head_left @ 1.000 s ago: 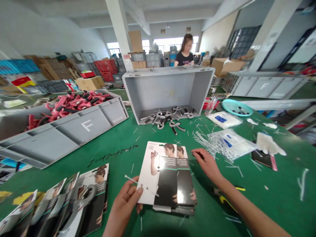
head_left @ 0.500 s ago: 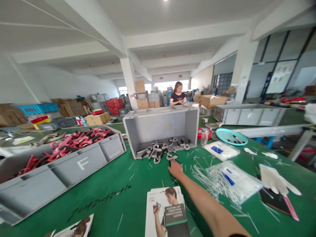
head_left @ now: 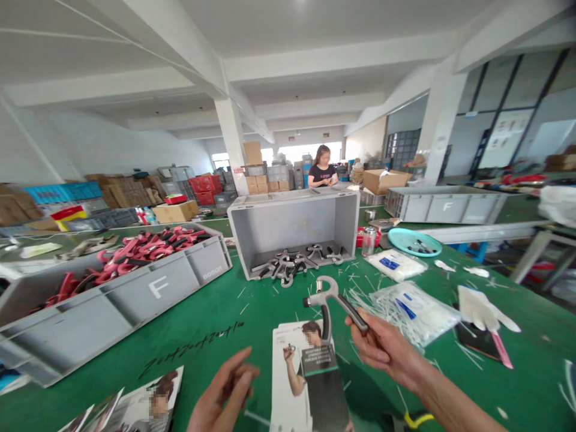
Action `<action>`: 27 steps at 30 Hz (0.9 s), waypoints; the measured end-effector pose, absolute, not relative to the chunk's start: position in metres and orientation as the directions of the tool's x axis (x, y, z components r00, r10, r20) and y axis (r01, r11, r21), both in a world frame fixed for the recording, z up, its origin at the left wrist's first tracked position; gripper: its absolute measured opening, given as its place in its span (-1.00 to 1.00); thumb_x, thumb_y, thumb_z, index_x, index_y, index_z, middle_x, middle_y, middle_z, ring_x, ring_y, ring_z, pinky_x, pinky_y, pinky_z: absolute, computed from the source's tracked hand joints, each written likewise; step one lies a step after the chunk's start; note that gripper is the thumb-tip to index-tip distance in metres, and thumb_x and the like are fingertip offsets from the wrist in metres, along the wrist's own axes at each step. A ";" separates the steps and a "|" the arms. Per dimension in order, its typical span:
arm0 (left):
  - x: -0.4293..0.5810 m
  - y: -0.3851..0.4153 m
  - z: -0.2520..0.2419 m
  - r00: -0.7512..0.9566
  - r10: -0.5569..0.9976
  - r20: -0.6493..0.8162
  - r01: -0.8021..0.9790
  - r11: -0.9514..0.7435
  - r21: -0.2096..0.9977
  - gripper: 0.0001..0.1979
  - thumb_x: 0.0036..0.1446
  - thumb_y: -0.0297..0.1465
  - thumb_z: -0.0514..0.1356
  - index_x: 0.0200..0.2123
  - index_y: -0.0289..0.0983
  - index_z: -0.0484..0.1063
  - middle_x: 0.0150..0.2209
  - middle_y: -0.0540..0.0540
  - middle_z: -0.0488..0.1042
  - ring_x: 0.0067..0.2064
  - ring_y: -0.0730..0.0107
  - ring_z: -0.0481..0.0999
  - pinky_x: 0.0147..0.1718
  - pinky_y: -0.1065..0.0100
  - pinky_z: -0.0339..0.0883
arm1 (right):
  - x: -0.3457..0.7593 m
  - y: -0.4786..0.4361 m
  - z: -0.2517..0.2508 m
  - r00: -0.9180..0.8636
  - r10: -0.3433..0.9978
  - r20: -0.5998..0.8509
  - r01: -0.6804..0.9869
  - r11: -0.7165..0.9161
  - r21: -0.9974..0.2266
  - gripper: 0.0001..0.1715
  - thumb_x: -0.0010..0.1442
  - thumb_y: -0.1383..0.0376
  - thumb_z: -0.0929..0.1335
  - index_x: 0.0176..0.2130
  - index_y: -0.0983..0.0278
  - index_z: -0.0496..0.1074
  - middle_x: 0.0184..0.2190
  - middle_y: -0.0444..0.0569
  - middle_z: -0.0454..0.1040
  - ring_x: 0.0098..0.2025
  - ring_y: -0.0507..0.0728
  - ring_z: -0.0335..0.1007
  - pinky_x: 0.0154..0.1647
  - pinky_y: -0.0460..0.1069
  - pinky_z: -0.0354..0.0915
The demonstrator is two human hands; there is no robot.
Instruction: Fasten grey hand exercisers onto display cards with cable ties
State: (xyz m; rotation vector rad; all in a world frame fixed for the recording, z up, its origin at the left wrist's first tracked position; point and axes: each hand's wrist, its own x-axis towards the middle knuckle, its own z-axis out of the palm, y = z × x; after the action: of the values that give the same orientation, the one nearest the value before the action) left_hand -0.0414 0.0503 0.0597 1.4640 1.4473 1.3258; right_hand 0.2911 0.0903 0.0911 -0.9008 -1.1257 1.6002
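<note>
My right hand is shut around one handle of a grey hand grip strengthener, which it holds up above the table. My left hand is at the bottom of the view, fingers apart and holding nothing. A thin white tie lies just beyond it. Between my hands lies a stack of printed cards, each showing a person using a grip tool. More of these cards lie at the lower left.
Ahead, a grey crate holds a pile of grey grip strengtheners. A crate marked F holds red ones. Loose white ties and a bag of ties lie at right. A co-worker stands beyond the crate.
My right hand has come back from the grey pile with a grip strengthener in it. My left hand has returned to view, open, near the cards.
</note>
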 end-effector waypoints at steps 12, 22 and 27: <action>-0.024 0.071 0.080 0.277 0.878 0.390 0.572 -0.477 0.668 -0.69 0.30 -0.32 0.16 0.09 -0.14 0.43 -0.02 -0.10 0.54 0.00 0.25 0.48 0.05 0.21 0.32 | 0.235 0.051 0.100 -0.622 0.753 -0.216 -0.205 -0.422 -0.883 -0.51 0.42 0.00 0.15 -0.16 0.33 0.40 -0.65 -0.10 0.43 -0.78 -0.12 -0.14 -0.76 -0.18 -0.10; -0.018 0.093 0.065 0.364 0.870 0.333 0.592 -0.492 0.638 -0.69 0.30 -0.28 0.16 0.08 -0.15 0.45 -0.08 -0.10 0.55 -0.05 0.21 0.42 0.01 0.18 0.28 | 0.239 0.055 0.083 -0.578 0.757 -0.303 -0.136 -0.456 -0.880 -0.49 0.40 -0.02 0.14 -0.12 0.33 0.37 -0.54 0.02 0.54 -0.79 -0.10 -0.02 -0.76 -0.16 -0.01; -0.023 0.099 0.069 0.470 0.843 0.261 0.575 -0.516 0.635 -0.70 0.30 -0.27 0.15 0.06 -0.16 0.47 -0.08 -0.10 0.56 -0.06 0.21 0.42 -0.01 0.19 0.26 | 0.241 0.056 0.080 -0.632 0.685 -0.361 -0.094 -0.531 -0.842 -0.46 0.36 -0.07 0.15 -0.11 0.30 0.37 -0.55 -0.01 0.54 -0.79 -0.10 -0.06 -0.78 -0.16 -0.08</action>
State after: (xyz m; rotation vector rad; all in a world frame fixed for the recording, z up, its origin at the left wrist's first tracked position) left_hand -0.0233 0.0993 0.0694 2.2568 1.1793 0.7741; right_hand 0.2412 0.0556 0.0805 -0.9640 -1.1438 2.1872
